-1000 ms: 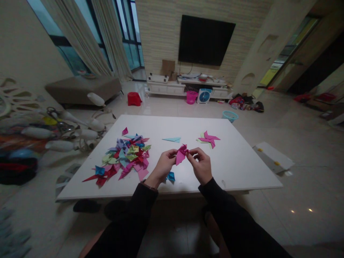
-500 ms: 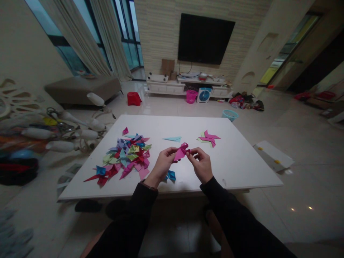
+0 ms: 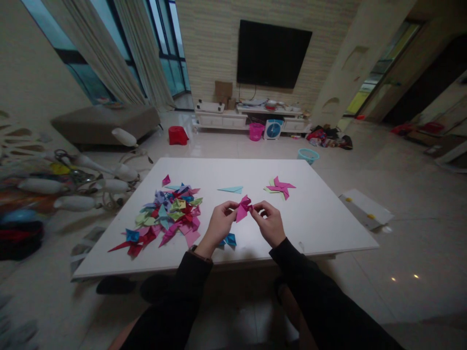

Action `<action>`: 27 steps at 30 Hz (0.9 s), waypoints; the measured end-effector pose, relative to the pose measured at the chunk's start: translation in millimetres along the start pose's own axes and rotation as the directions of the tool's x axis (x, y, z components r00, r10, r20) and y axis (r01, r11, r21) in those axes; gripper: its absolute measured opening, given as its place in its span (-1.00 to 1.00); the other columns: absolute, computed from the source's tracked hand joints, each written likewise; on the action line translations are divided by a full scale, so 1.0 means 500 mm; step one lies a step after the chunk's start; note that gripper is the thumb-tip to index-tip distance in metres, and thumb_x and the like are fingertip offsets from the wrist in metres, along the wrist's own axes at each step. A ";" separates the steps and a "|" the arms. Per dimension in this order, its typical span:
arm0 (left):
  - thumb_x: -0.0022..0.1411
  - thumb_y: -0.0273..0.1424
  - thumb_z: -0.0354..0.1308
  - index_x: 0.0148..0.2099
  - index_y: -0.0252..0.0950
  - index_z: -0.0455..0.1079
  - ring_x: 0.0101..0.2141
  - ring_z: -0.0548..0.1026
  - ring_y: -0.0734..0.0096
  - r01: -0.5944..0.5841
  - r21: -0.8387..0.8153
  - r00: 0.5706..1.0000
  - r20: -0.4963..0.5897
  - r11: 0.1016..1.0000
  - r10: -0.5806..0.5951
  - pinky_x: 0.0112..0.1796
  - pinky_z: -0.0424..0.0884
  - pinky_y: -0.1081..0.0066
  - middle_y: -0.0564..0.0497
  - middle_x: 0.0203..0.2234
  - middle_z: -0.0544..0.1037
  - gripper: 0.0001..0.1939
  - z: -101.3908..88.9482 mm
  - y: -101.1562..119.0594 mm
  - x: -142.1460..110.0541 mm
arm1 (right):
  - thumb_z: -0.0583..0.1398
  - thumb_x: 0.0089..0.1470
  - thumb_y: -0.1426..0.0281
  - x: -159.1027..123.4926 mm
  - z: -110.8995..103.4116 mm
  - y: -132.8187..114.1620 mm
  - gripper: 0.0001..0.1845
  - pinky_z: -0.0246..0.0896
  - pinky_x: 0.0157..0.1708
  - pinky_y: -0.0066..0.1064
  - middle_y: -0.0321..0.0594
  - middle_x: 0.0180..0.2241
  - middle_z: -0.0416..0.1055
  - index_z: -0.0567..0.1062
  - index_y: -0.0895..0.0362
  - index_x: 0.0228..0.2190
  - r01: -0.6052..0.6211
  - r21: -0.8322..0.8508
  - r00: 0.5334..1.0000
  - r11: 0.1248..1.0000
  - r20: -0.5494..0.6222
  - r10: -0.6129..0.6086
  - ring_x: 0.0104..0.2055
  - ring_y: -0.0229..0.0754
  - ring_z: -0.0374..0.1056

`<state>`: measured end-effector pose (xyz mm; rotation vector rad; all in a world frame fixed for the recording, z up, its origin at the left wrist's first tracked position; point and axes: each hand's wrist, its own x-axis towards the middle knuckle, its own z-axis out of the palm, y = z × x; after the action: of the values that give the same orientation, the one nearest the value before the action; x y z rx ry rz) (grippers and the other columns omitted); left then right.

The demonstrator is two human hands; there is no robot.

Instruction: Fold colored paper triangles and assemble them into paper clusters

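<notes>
Just above the white table (image 3: 277, 228), a folded pink origami piece (image 3: 242, 209) is held between my two hands. My left hand (image 3: 221, 219) pinches its left side with thumb and fingers. On its right edge, the fingertips of my right hand (image 3: 269, 222) close in a pinch. A blue folded paper (image 3: 229, 239) lies by my left wrist, partly hidden. Beyond my hands are a flat light-blue paper plane shape (image 3: 231, 189) and a pink pinwheel-shaped origami (image 3: 280, 187) over a light green one.
A heap of colourful folded papers (image 3: 168, 214) covers the table's left part. On the floor past the table stand a red stool (image 3: 177, 135), a pink bucket (image 3: 256, 131) and a light-blue basket (image 3: 308, 155). White lamp arms (image 3: 76, 203) crowd the left side.
The pink origami piece has turned a little between my fingers, and its upper loop looks flatter. Both hands still hold it. The whole view has shifted slightly.
</notes>
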<state>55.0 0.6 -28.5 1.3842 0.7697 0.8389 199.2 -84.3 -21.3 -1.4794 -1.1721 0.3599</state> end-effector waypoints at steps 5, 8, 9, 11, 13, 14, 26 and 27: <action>0.14 -0.29 0.24 -0.17 -0.35 0.56 -0.49 0.44 0.41 -0.050 0.203 0.998 -0.018 0.978 0.054 -0.46 0.29 0.44 -0.06 -0.40 0.60 -0.74 -0.003 0.001 -0.001 | 0.28 0.09 0.30 0.007 -0.023 0.018 -0.84 0.21 -0.42 -0.38 -0.25 -0.44 0.50 0.55 0.10 -0.46 0.038 -0.065 0.999 0.997 0.031 -0.037 -0.39 -0.19 0.37; 0.15 -0.34 0.20 -0.16 -0.33 0.56 -0.51 0.46 0.40 -0.058 0.329 0.996 -0.045 0.943 0.077 -0.45 0.31 0.42 -0.06 -0.36 0.61 -0.76 -0.003 -0.003 0.002 | 0.28 0.07 0.35 0.008 -0.041 0.034 -0.88 0.20 -0.41 -0.38 -0.27 -0.45 0.50 0.54 0.10 -0.48 0.061 -0.112 0.997 0.992 0.051 -0.056 -0.40 -0.21 0.38; 0.15 -0.35 0.19 -0.16 -0.32 0.55 -0.52 0.46 0.40 -0.060 0.354 0.995 -0.048 0.933 0.082 -0.45 0.31 0.41 -0.06 -0.35 0.61 -0.77 -0.001 -0.006 0.004 | 0.28 0.07 0.37 0.008 -0.047 0.042 -0.88 0.20 -0.40 -0.39 -0.27 -0.46 0.50 0.54 0.10 -0.48 0.079 -0.139 0.995 0.987 0.064 -0.071 -0.40 -0.21 0.38; 0.16 -0.36 0.17 -0.16 -0.31 0.54 -0.53 0.45 0.41 -0.064 0.387 0.995 -0.045 0.920 0.089 -0.45 0.30 0.41 -0.05 -0.34 0.61 -0.77 0.003 -0.011 0.006 | 0.27 0.07 0.39 0.009 -0.065 0.064 -0.89 0.19 -0.38 -0.39 -0.28 -0.47 0.49 0.54 0.10 -0.49 0.124 -0.206 0.990 0.971 0.094 -0.107 -0.40 -0.22 0.37; 0.16 -0.37 0.16 -0.16 -0.30 0.54 -0.54 0.42 0.42 -0.073 0.411 0.995 -0.036 0.909 0.096 -0.46 0.27 0.41 -0.04 -0.34 0.61 -0.78 0.009 -0.016 0.006 | 0.26 0.05 0.41 0.014 -0.091 0.097 -0.90 0.20 -0.34 -0.38 -0.28 -0.47 0.49 0.55 0.11 -0.49 0.142 -0.280 0.987 0.949 0.116 -0.113 -0.39 -0.22 0.37; 0.15 -0.39 0.15 -0.17 -0.30 0.54 -0.55 0.40 0.43 -0.079 0.424 0.995 -0.028 0.902 0.100 -0.47 0.26 0.41 -0.03 -0.34 0.61 -0.78 0.013 -0.017 0.005 | 0.26 0.04 0.41 0.018 -0.109 0.117 -0.90 0.22 -0.32 -0.37 -0.28 -0.47 0.50 0.55 0.11 -0.49 0.120 -0.318 0.990 0.940 0.113 -0.088 -0.39 -0.21 0.37; 0.15 -0.49 0.08 -0.17 -0.30 0.52 -0.47 0.40 0.44 -0.173 0.561 0.985 0.085 0.809 0.151 -0.34 0.32 0.40 -0.01 -0.31 0.59 -0.76 0.033 -0.021 0.004 | 0.30 -0.18 0.23 0.014 -0.419 0.353 -0.76 0.14 -0.43 -0.38 -0.09 -0.49 0.58 0.63 0.17 -0.52 -0.521 -0.437 0.840 0.733 -0.413 0.351 -0.41 -0.10 0.42; 0.13 -0.51 0.07 -0.16 -0.30 0.51 -0.46 0.41 0.44 -0.171 0.561 0.985 0.090 0.810 0.145 -0.33 0.33 0.40 0.00 -0.32 0.57 -0.75 0.032 -0.023 0.006 | 0.30 -0.20 0.24 0.008 -0.435 0.363 -0.76 0.13 -0.44 -0.38 -0.08 -0.49 0.58 0.63 0.17 -0.52 -0.554 -0.422 0.817 0.717 -0.442 0.371 -0.41 -0.10 0.42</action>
<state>71.1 -5.2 -39.2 2.0181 0.9241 0.7286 450.6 -176.7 -114.5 -2.2527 -0.6193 0.1079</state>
